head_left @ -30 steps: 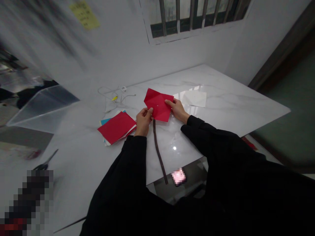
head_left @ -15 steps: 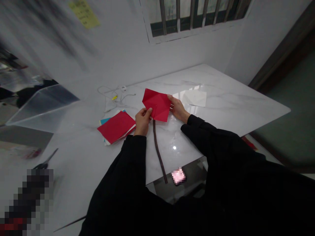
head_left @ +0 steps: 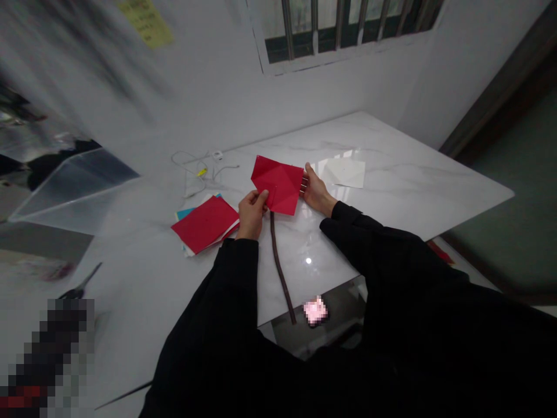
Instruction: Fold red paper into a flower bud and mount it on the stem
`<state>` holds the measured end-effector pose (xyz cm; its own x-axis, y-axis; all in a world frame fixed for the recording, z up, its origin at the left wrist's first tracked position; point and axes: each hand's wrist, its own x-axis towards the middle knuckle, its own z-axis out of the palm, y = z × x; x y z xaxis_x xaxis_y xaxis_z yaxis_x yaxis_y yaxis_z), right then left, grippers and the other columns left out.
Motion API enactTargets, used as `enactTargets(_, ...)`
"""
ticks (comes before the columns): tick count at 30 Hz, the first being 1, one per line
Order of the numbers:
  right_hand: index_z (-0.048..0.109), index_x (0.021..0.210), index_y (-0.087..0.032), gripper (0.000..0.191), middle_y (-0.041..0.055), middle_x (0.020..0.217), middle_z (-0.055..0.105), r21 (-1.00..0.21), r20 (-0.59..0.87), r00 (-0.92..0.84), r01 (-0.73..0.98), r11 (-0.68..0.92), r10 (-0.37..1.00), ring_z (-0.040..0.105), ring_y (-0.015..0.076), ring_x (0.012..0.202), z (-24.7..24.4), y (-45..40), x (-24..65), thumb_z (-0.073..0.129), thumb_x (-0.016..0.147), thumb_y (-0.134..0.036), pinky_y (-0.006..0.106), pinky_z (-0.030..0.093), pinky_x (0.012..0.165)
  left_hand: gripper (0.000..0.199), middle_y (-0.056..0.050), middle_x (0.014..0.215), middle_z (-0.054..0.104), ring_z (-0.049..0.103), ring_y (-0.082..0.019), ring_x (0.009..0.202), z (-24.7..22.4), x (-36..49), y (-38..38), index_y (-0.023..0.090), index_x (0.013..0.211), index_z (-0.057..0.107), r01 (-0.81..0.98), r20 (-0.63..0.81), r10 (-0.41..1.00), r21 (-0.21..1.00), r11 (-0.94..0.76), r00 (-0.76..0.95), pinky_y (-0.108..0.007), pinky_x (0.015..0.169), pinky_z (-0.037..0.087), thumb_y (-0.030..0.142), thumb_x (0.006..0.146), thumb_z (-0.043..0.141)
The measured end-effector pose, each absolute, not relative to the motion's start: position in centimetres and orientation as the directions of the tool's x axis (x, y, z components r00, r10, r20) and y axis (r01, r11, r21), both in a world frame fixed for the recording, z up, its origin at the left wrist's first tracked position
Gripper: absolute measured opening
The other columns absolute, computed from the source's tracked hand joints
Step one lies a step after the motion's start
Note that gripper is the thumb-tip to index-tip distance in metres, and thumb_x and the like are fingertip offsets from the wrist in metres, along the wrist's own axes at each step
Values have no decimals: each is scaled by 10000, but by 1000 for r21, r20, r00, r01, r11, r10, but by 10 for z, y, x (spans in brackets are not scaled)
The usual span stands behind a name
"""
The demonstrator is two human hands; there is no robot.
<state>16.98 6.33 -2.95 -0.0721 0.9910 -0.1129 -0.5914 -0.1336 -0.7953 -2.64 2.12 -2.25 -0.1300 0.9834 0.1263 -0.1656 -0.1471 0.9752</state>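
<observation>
Marbled tabletop (head_left: 413, 180) lies below red paper (head_left: 284, 184) pinched by the left hand (head_left: 251, 216), the right hand (head_left: 317, 193) unclasped alongside.

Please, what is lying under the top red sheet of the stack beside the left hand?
Edges of blue paper and white paper show under the top red sheet. The rest is covered, so I cannot count the sheets.

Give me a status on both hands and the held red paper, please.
Left hand pinching held red paper. Right hand at its right edge, thumb off it. Paper stack beside left hand.
</observation>
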Motion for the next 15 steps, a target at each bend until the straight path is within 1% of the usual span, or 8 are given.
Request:
enactTargets(7,683,1039,-249,581,52,939,735,-809,-67,-65,-580,-93,996,691,226,891,-35,67,168,644,915,-815,352,587,739,411,35,656,566,450,-65,543,-27,-28,25,173,800,658,-178,151,981,969,-171,-119,-186,506,358,449,719,952)
enactTargets(11,674,1009,-243,544,49,935,724,-818,-86,-58,-566,-104,995,680,212,876,-30,64,167,665,920,-780,334,567,728,395,28,660,567,451,-67,547,-30,-29,26,167,813,667,-173,161,981,969,-179,-111,-194,500,340,443,740,939)
enactTargets(15,671,975,-236,512,44,923,712,-819,-98,-72,-560,-122,993,660,191,841,-25,61,168,688,922,-745,312,544,715,395,33,655,556,456,-70,549,-29,-30,26,168,820,665,-167,157,981,971,-174,-113,-194,508,354,445,746,937)
